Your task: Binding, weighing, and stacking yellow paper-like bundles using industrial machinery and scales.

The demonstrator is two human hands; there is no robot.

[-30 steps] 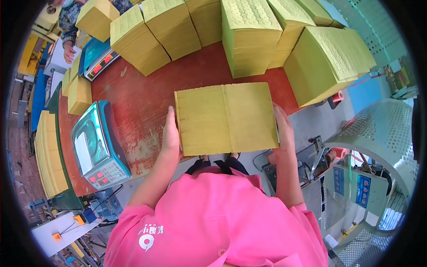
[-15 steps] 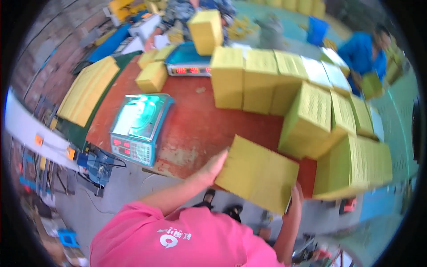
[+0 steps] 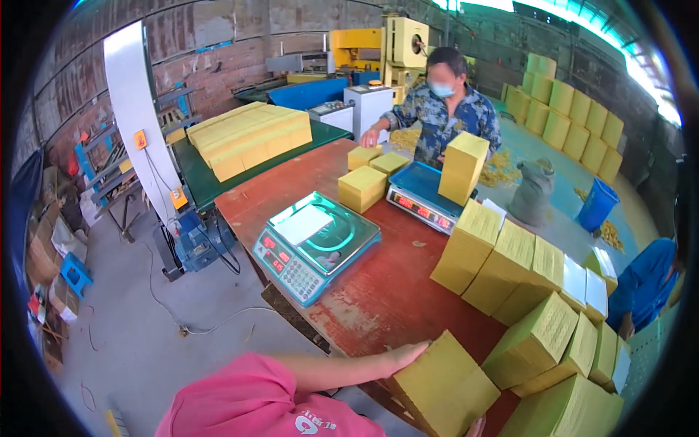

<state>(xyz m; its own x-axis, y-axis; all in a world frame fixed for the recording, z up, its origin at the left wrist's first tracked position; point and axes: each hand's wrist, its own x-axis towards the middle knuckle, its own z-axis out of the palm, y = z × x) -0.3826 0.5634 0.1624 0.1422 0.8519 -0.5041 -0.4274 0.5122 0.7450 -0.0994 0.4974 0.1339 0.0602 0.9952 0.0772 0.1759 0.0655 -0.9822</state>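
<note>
Over the near right edge of the red table, I hold a block-shaped stack of yellow paper [image 3: 445, 386], tilted, between both palms. My left hand [image 3: 406, 358] presses flat along its left side with the fingers together. Only the fingertips of my right hand [image 3: 477, 427] show, low on the stack's right side. Just beyond the stack stand similar yellow paper stacks [image 3: 528, 342] in rows, some with white sheets on top. To the left, a teal digital scale [image 3: 320, 247] has a white sheet of paper [image 3: 302, 224] on its pan.
Across the red table [image 3: 349, 313], a co-worker in camouflage [image 3: 466, 120] stands behind a second scale [image 3: 419, 200] bearing a tall yellow stack [image 3: 464, 167]. Small yellow blocks [image 3: 362, 189] lie beside it. A person in blue [image 3: 644, 284] is at the far right. More stacks cover a green table [image 3: 251, 138].
My view has swung up and to the left, so the co-worker and the back of the room now show. The yellow stack stays between my hands, now lower in the picture.
</note>
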